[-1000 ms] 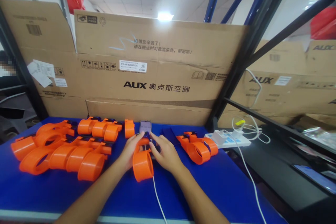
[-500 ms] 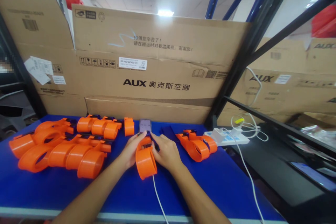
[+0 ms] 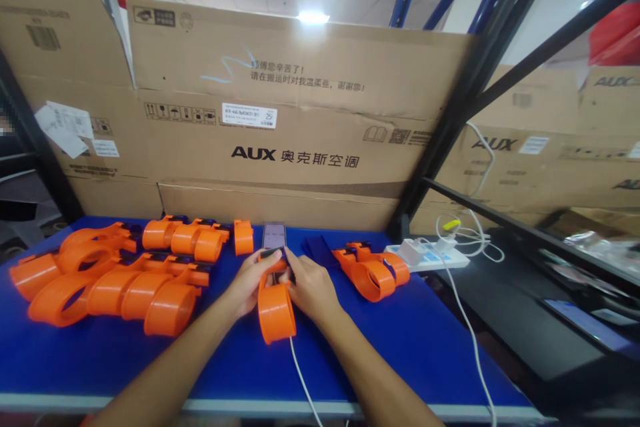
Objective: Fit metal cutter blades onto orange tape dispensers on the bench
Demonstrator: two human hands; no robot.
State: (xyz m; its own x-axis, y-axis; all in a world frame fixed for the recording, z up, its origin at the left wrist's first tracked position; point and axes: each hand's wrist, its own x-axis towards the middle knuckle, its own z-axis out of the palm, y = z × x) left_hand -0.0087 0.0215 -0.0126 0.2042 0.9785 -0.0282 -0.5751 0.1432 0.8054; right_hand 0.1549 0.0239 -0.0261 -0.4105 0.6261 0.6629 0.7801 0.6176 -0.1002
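My left hand (image 3: pixel 251 283) and my right hand (image 3: pixel 311 285) are both closed on one orange strap with a dark buckle-like end (image 3: pixel 277 313), at the middle of the blue tabletop. Its wide orange loop hangs toward me below my fingers. The dark end is partly hidden between my thumbs and fingertips. Just beyond my hands lies a phone (image 3: pixel 275 236) with a lit screen. A white cable (image 3: pixel 300 373) runs from beneath the loop toward the front edge.
Several similar orange looped straps (image 3: pixel 170 307) lie on the left, and a few more (image 3: pixel 373 277) on the right beside a white power strip (image 3: pixel 430 255) with plugs and cables. A cardboard panel (image 3: pixel 200 153) stands along the back. Black rack posts (image 3: pixel 435 127) frame the right side.
The view has shifted slightly. Both hands keep hold of the orange strap, whose dark end has tilted and now shows more between the thumbs.
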